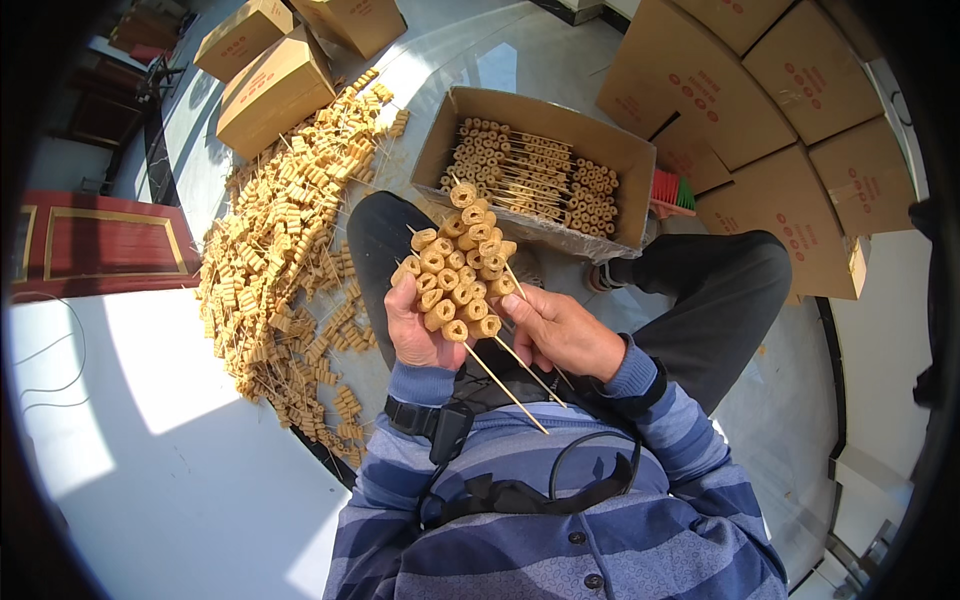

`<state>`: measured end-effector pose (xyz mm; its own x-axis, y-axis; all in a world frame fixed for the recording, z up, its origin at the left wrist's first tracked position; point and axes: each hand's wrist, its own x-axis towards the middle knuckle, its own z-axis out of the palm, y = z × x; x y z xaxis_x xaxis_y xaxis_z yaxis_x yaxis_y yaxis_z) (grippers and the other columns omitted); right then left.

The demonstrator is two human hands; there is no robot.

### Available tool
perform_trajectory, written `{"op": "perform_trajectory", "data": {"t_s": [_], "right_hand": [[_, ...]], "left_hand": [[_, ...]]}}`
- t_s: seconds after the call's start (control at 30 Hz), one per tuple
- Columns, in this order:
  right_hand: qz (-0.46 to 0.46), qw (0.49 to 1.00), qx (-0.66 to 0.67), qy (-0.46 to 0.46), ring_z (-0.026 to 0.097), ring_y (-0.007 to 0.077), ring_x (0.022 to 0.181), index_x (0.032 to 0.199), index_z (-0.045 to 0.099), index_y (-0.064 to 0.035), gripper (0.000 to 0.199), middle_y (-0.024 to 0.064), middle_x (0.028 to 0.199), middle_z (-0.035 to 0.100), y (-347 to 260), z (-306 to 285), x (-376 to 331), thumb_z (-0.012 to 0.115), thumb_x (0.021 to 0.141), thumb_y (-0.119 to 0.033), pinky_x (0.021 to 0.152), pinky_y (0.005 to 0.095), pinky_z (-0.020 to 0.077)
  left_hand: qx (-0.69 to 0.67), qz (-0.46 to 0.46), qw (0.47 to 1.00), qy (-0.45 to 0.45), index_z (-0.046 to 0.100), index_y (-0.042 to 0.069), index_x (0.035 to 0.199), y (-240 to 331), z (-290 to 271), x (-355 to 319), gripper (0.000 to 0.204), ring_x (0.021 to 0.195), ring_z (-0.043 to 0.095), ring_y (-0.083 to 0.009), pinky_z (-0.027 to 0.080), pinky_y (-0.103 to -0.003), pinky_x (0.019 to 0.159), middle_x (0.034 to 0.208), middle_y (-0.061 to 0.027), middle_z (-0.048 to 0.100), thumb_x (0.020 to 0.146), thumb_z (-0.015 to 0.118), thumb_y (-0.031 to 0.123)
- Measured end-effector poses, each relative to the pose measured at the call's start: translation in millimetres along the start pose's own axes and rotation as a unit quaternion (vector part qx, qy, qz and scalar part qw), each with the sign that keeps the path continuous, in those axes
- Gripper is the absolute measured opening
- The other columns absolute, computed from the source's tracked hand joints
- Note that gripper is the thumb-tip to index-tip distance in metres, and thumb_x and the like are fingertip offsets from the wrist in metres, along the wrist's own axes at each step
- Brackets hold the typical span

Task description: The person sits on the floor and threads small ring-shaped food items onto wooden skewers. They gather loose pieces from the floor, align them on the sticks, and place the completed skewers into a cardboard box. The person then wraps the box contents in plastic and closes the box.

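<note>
Your left hand (415, 335) and right hand (560, 330) both clench a bundle of skewers (458, 270) above your lap, just short of the open cardboard box (535, 165) of finished skewers.

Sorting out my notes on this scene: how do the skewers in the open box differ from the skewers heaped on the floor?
The skewers in the open cardboard box lie side by side in neat rows, while the skewers in the floor pile lie loose and crisscrossed. The box batch is small and contained; the floor pile is far larger and spreading. Both are thin sticks threaded with tan, ring-shaped pieces.
</note>
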<state>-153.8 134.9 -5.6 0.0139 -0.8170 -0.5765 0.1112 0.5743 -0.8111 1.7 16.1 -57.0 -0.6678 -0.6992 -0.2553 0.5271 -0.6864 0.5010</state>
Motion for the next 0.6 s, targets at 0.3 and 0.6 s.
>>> {"op": "perform_trajectory", "data": {"t_s": [0.3,0.6], "right_hand": [[0.021,0.998,0.026,-0.059,0.062,0.0129,0.053,0.129,0.052,-0.0053,0.051,0.0063,0.068,0.064,-1,-20,-8,0.030,0.110,-0.047,0.048,0.0250,0.0478],[-0.066,0.975,-0.191,0.088,0.059,0.0126,0.051,0.116,0.059,-0.0054,0.041,0.0055,0.063,0.059,8,-8,-13,0.041,0.110,-0.041,0.053,0.0294,0.0496]], "left_hand": [[-0.012,0.009,1.000,-0.023,0.037,-0.004,0.149,2,-9,1,0.078,0.130,0.053,-0.0399,0.045,-0.056,0.109,0.145,-0.0251,0.049,0.096,0.054,0.051],[0.063,0.001,0.998,0.015,0.038,-0.002,0.149,4,1,4,0.067,0.130,0.054,-0.0376,0.046,-0.052,0.109,0.145,-0.0227,0.051,0.101,0.046,0.044]]}}
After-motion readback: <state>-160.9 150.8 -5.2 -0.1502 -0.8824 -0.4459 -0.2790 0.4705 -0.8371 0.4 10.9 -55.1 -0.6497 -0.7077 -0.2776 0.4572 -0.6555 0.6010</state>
